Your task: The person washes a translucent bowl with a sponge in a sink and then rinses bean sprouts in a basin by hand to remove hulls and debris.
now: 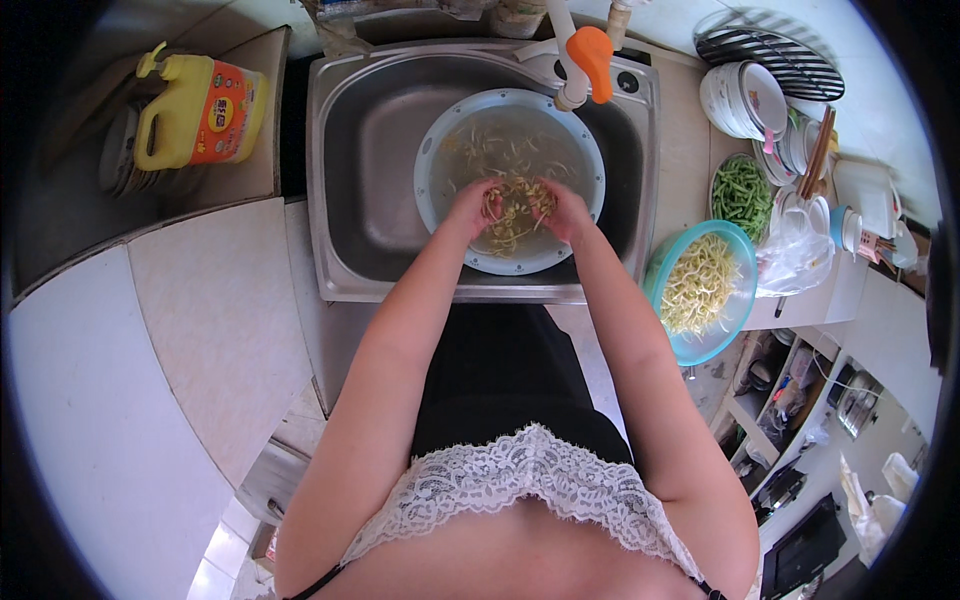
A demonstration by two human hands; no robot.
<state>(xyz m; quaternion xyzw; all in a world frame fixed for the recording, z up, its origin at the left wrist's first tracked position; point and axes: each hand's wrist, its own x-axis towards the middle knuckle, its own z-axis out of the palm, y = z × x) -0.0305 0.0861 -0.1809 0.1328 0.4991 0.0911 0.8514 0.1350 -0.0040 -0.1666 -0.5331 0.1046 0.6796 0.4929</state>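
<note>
A pale blue basin (429, 196) with paw prints around its rim sits in the stainless steel sink (367, 165), holding cloudy water. Loose bean sprouts (510, 225) float in it, some drifting toward the far side. My left hand (475, 208) is over the near half of the basin, its curled fingers gripping a clump of sprouts. Opposite it, my right hand (564, 213) holds another clump, palm facing the left. More sprouts lie in the water between the two hands. Some fingertips are hidden by the sprouts.
A white faucet with an orange handle (591, 64) reaches over the basin's far rim. On the right stand a turquoise bowl (739, 300) of bean sprouts, a dish of cut green beans (741, 196) and stacked bowls (742, 101). A yellow detergent jug (176, 112) stands at left.
</note>
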